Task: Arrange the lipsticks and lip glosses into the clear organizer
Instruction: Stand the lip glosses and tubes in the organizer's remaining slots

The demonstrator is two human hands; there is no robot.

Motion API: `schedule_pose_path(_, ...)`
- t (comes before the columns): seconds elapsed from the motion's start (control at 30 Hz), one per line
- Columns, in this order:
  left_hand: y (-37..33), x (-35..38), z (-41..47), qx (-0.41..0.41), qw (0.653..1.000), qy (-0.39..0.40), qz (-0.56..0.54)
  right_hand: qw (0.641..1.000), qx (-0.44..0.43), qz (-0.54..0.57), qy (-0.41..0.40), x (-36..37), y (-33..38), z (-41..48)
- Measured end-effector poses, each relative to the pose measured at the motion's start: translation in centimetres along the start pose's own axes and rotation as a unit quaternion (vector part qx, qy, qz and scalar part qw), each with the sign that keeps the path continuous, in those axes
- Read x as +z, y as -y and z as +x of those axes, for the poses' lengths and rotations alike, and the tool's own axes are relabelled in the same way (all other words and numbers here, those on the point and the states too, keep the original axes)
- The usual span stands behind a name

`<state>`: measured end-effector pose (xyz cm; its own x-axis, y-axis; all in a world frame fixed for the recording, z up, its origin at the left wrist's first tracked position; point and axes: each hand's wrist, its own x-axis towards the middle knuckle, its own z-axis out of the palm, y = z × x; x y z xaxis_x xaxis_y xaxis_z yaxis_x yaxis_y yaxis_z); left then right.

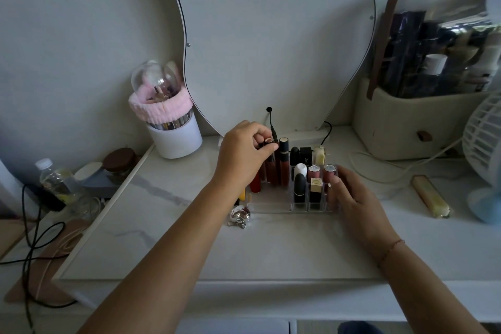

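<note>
The clear organizer (273, 207) stands on the white marble tabletop, holding several upright lipsticks and lip glosses. My left hand (242, 156) hovers over its back left part, fingers pinched on the cap of a tall brown lip gloss (271, 168) standing among other tall glosses. A second brown gloss (283, 161) stands just right of it. My right hand (352, 198) rests against the organizer's right end, fingers touching its wall beside a pink lipstick (328, 172). Black lipsticks (299, 188) and a gold-capped one (315, 190) fill the front slots.
A keyring with charms (240, 215) lies left of the organizer's front. A yellow-gold tube (431, 199) lies on the table at right, near a white fan (485, 144). A white brush cup with a pink headband (173, 127) stands back left; a cosmetic case (406, 122) back right.
</note>
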<state>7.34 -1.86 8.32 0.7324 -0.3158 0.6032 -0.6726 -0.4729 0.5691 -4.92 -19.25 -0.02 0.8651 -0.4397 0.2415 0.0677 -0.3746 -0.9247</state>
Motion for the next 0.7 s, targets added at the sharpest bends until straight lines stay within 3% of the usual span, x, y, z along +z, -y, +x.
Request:
schedule_pose_path(0.37, 1.1, -1.4, 0.3, 0.008, 0.999, -0.023, -0.048, 1.0, -0.009, -0.013, 0.0, 0.0, -0.2, 0.1)
schedule_pose_path(0.53, 3.9, -2.8, 0.7, -0.093, 0.993, -0.064, -0.039, 1.0, -0.011, -0.022, -0.001, 0.0, -0.5, 0.2)
schedule_pose_path(0.6, 5.7, -2.7, 0.8, -0.169, 0.985, -0.01, 0.016, 1.0, -0.011, -0.027, 0.001, 0.1, -0.6, 0.3)
schedule_pose_path(0.7, 7.6, -1.6, 0.7, -0.254, 0.951, 0.144, 0.096, 1.0, -0.011, -0.028, 0.0, 0.1, -0.7, 0.3)
